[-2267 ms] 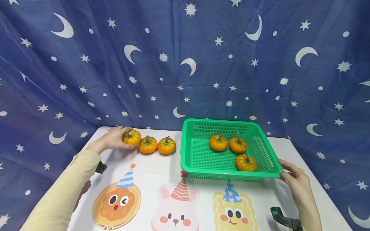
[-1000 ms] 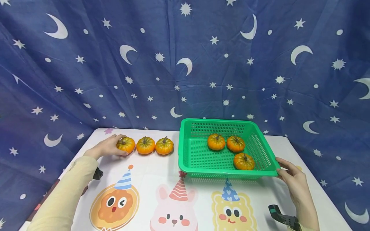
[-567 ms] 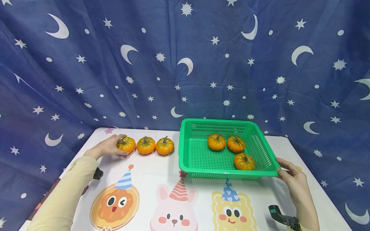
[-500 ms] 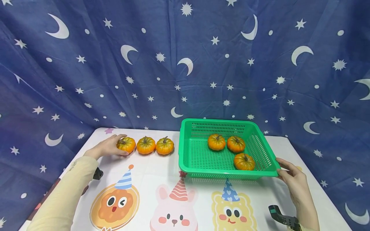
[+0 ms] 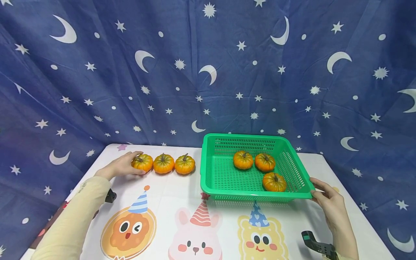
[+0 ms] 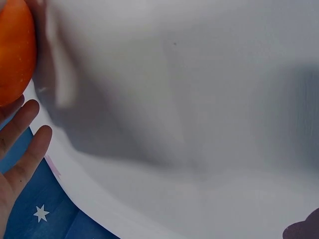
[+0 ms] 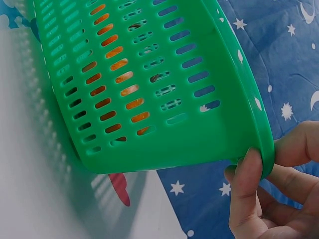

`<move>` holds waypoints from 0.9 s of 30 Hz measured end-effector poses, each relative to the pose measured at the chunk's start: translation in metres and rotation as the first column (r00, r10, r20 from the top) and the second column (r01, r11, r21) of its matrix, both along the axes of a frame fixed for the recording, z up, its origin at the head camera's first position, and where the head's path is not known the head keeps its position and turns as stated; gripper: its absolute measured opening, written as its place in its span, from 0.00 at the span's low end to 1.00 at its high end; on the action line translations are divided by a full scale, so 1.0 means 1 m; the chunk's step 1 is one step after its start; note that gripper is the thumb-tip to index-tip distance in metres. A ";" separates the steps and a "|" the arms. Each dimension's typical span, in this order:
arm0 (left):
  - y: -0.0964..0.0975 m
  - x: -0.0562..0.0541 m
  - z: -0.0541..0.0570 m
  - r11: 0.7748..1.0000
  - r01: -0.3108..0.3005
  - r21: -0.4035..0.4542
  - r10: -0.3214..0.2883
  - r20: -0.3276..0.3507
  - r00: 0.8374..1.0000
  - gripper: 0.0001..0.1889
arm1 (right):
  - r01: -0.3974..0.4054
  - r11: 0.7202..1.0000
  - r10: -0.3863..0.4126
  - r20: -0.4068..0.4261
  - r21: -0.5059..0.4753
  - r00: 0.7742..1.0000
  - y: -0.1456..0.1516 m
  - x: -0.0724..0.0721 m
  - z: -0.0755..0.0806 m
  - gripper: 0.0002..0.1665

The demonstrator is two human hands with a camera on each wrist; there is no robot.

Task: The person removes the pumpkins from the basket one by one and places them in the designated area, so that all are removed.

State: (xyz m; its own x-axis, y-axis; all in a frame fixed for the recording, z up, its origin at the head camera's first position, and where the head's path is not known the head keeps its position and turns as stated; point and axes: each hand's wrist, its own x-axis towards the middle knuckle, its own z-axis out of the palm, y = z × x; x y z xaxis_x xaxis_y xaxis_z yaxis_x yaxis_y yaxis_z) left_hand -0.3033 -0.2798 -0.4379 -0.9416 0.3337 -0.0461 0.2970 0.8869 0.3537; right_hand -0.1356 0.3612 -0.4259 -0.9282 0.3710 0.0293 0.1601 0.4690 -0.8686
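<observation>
At the table's far left, my left hand [image 5: 121, 165] holds the leftmost small orange pumpkin [image 5: 142, 163] between thumb and index finger. In the left wrist view, part of that pumpkin [image 6: 16, 52] shows at the upper left, with the other fingers [image 6: 35, 149] spread below it. Two similar pumpkins, a middle one [image 5: 164, 163] and a right one [image 5: 185, 164], continue the row on the cloth. My right hand [image 5: 333, 206] pinches the right front corner of a green plastic basket [image 5: 256, 194]; the right wrist view shows thumb and fingers around its rim [image 7: 266, 154].
Inside the basket lie three pumpkins: a left one [image 5: 243, 160], a right one [image 5: 265, 162] and a front one [image 5: 274, 182]. A white tablecloth [image 5: 165, 202] with cartoon prints covers the table. Behind hangs a blue star-and-moon curtain [image 5: 227, 90].
Since the earliest frame, the left hand has brought its pumpkin down and slightly left, level with the row. Over the last second almost nothing moved. The right hand stays on the basket.
</observation>
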 end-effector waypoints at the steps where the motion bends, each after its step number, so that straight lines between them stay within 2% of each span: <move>1: 0.000 0.000 0.000 1.000 -0.001 0.000 0.001 0.002 1.000 0.48 | 0.000 1.000 0.000 -0.003 0.002 1.000 0.000 0.000 0.000 0.28; 8: 0.002 0.001 0.002 1.000 -0.007 0.011 0.007 0.023 1.000 0.48 | 0.026 0.998 -0.027 -0.028 -0.048 0.999 0.001 -0.002 -0.003 0.27; 14: 0.000 0.003 0.004 0.999 -0.010 0.048 0.008 0.042 0.999 0.49 | 0.016 1.000 -0.016 0.006 -0.002 1.000 -0.002 0.000 0.001 0.28; 23: -0.003 0.005 0.007 0.994 -0.013 0.108 0.009 0.039 0.999 0.48 | 0.018 1.000 -0.018 0.009 -0.004 1.000 -0.002 0.001 0.001 0.28; 27: -0.004 0.007 0.010 0.991 -0.008 0.133 0.006 0.014 1.000 0.47 | 0.011 1.000 -0.011 0.000 -0.008 1.000 -0.002 0.001 0.002 0.29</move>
State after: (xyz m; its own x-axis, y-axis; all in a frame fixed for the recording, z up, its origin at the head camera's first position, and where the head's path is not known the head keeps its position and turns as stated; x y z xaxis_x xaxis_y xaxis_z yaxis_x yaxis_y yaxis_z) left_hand -0.2959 -0.2839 -0.4281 -0.9435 0.3311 -0.0145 0.2853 0.8336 0.4730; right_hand -0.1348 0.3592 -0.4240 -0.9240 0.3814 0.0260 0.1653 0.4600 -0.8724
